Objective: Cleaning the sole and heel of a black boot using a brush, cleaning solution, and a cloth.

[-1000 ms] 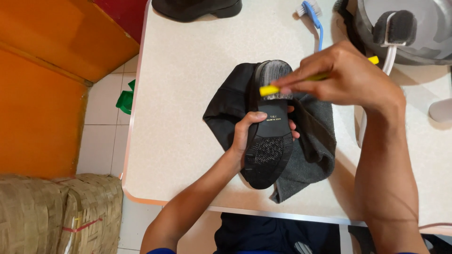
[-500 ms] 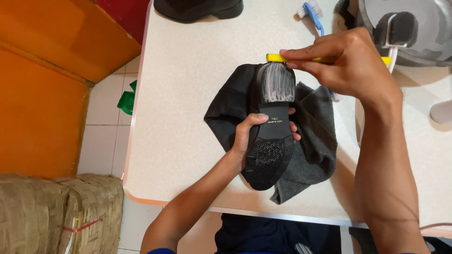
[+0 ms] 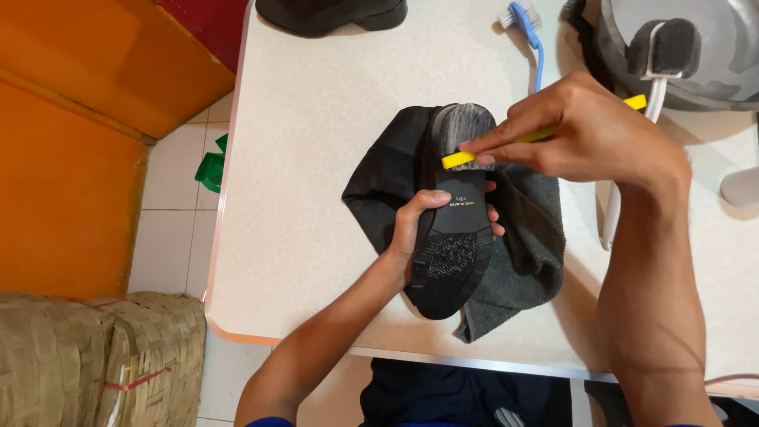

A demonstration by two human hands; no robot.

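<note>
A black shoe (image 3: pixel 452 261) lies sole-up on a dark grey cloth (image 3: pixel 522 237) on the white table (image 3: pixel 316 158). My left hand (image 3: pixel 427 225) grips the shoe around its middle, fingers wrapped over the sole. My right hand (image 3: pixel 585 130) holds a yellow-handled brush (image 3: pixel 462 158), its yellow end pressed on the grey, soapy heel (image 3: pixel 466 126). The brush's bristles are hidden under the handle and my fingers.
A second black shoe (image 3: pixel 332 12) sits at the table's far edge. A blue-handled brush (image 3: pixel 528 28) lies near a grey basin (image 3: pixel 696 47) holding another brush (image 3: pixel 662 47). An orange cabinet (image 3: pixel 79 119) and woven baskets (image 3: pixel 95 356) stand to the left.
My right hand with the yellow brush has moved back and forth over the heel: up toward its far edge half a second ago, now back down across it. My left hand keeps its grip.
</note>
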